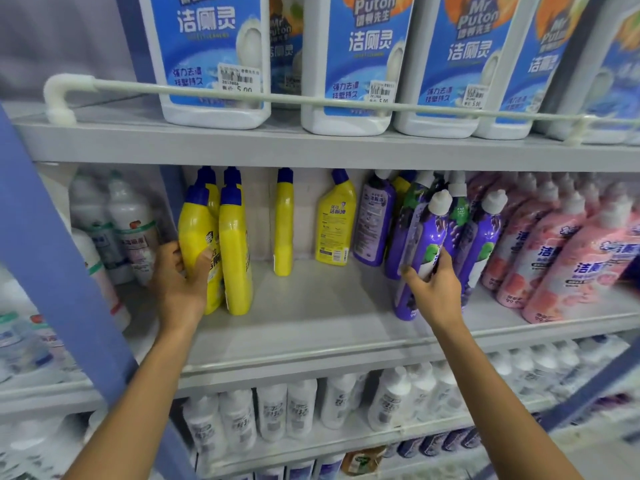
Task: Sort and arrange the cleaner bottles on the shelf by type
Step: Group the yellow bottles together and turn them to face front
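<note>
The left hand [183, 275] wraps its fingers and thumb around a yellow bottle [199, 247] standing at the left of the middle shelf [311, 327]. The right hand [434, 289] grips a tilted purple bottle [420, 251] beside the other purple ones.

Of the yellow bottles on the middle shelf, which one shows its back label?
The rightmost yellow bottle, standing next to the purple bottles. Its printed back label and barcode face out, while the other yellow ones stand edge-on or show their front.
</note>
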`<state>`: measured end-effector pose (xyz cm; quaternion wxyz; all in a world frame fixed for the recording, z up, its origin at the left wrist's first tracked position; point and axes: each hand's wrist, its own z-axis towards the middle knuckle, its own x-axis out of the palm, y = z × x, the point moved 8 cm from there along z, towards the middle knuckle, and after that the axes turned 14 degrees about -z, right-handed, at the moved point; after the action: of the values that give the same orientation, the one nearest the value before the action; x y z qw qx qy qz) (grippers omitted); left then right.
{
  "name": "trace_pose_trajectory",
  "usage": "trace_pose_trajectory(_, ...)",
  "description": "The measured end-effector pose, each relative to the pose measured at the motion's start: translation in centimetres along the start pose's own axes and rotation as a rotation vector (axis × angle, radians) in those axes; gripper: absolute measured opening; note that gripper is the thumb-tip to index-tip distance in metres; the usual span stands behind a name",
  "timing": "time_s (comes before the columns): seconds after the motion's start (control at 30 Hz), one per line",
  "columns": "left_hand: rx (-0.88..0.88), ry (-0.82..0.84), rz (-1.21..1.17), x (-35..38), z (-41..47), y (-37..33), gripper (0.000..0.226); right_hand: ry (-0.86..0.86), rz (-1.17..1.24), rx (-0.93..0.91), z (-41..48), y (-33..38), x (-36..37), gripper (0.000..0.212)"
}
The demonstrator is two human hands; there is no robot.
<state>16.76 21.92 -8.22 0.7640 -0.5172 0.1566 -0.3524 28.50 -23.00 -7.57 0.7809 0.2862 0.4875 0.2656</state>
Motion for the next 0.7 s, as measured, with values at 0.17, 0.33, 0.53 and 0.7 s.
trace_pose_trajectory(0.17, -0.046, 0.014, 0.020, -0.3, -0.3, 0.3, 0.030, -0.063, 0.065, 0.018, -1.4, 0.5, -0.9, 0.069)
trace_pose_trajectory(0.33, -0.065, -0.013, -0.013, -0.7, -2.7, 0.0, 0.032, -0.140, 0.237, 0.016, -4.1, 1.9, -2.0, 0.068)
trace_pose_trajectory(0.53, -0.059, 0.062, -0.053, 1.6, -7.3, -3.6, 0.053, -0.164, 0.315, -0.050, -7.1, 4.1, -2.2, 0.071)
trace_pose_trajectory(0.7, -0.064, 0.206, -0.116, 6.5, -7.4, -5.7, 0.060, -0.027, 0.393, -0.107, -7.2, 6.8, -0.2, 0.062)
